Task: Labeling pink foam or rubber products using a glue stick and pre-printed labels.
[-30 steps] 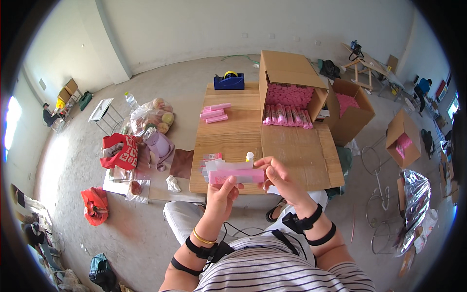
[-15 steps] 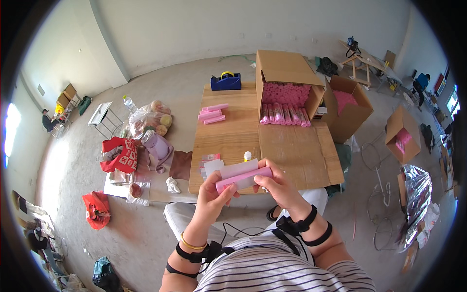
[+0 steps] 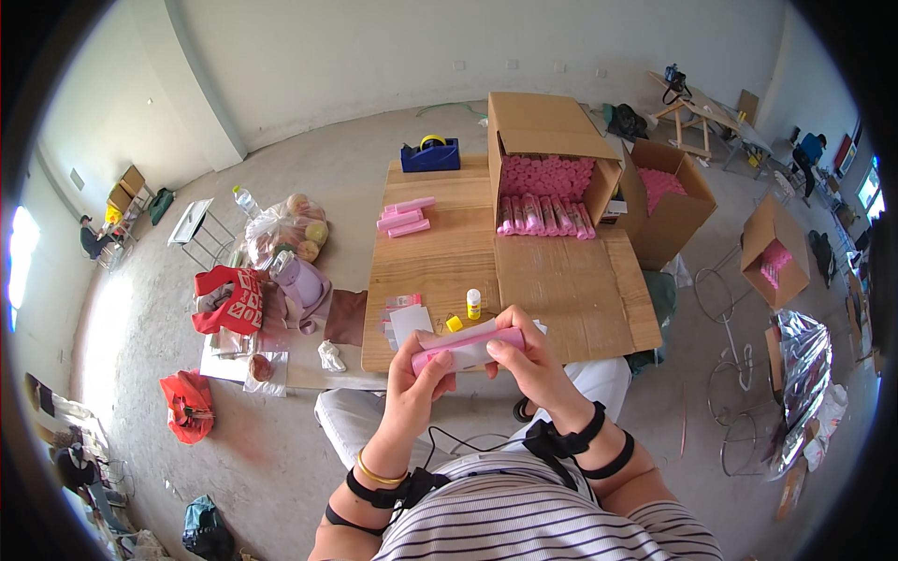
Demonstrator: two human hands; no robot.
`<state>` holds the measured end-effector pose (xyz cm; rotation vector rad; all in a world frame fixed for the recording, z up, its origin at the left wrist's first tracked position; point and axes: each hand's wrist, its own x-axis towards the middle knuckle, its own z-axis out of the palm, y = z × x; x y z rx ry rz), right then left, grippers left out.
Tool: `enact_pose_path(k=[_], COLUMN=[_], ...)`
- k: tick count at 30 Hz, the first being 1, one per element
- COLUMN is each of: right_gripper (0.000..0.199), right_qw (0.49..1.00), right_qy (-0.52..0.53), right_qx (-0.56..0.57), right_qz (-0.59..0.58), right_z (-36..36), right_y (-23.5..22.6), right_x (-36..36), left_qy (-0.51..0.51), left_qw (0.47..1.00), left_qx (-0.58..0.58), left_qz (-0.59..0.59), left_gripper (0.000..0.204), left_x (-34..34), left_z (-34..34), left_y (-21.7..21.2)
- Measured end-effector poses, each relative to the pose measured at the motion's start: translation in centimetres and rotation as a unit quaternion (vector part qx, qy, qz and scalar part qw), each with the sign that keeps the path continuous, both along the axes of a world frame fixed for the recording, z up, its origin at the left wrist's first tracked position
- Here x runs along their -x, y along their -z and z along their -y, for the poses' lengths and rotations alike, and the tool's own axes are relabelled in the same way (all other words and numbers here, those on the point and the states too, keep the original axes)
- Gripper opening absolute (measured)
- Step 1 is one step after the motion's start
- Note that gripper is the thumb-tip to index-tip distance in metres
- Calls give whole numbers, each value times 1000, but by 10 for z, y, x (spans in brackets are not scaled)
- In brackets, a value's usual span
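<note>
Just over the table's near edge, a pink cylindrical roll [image 3: 509, 337] lies crosswise between my two hands. A white paper strip [image 3: 470, 353] is wrapped against its side. My left hand [image 3: 416, 376] grips the left end, thumb pressed on the front. The other end is in my right hand [image 3: 531, 363], its thumb on the paper. Past the roll stands a glue stick [image 3: 474, 304] with a white body and yellow base, and a small yellow cap [image 3: 455, 323] lies beside it. White paper slips [image 3: 410, 321] rest by my left fingers.
Pink rolls [image 3: 407, 223] lie on the table's left side, below a blue tape dispenser [image 3: 430, 157]. An open cardboard box [image 3: 543, 122] full of pink rolls stands at the back right. Left are a red bag [image 3: 229, 299] and a bag of fruit [image 3: 297, 224].
The paper strip's raised flap has come down closer around the pink roll. My hands have tilted it slightly, and the yellow cap and more of the glue stick now show.
</note>
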<state>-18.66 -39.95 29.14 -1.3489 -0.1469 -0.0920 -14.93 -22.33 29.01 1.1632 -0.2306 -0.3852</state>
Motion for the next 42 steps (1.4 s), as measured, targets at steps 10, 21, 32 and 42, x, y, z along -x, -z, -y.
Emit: enact_pose_path(k=[10,21,32,42], right_gripper=[19,9,12,14], right_qw=[999,999,1000,996], right_qy=[-14,27,10,-52], right_qx=[32,-1,-26,-68], right_qz=[-8,-17,-13,1], right_z=[0,-10,-7,-5], right_y=[-8,-9,-2,-7], right_x=[8,12,10,16], left_qy=[32,16,13,12], left_qw=[999,999,999,998], left_qx=[2,12,23,49], left_qz=[19,31,39,42], left_gripper=[9,8,6,12], left_x=[2,5,1,2], left_z=[-5,-3,-1,-4], left_y=[-10,-9,-7,-11])
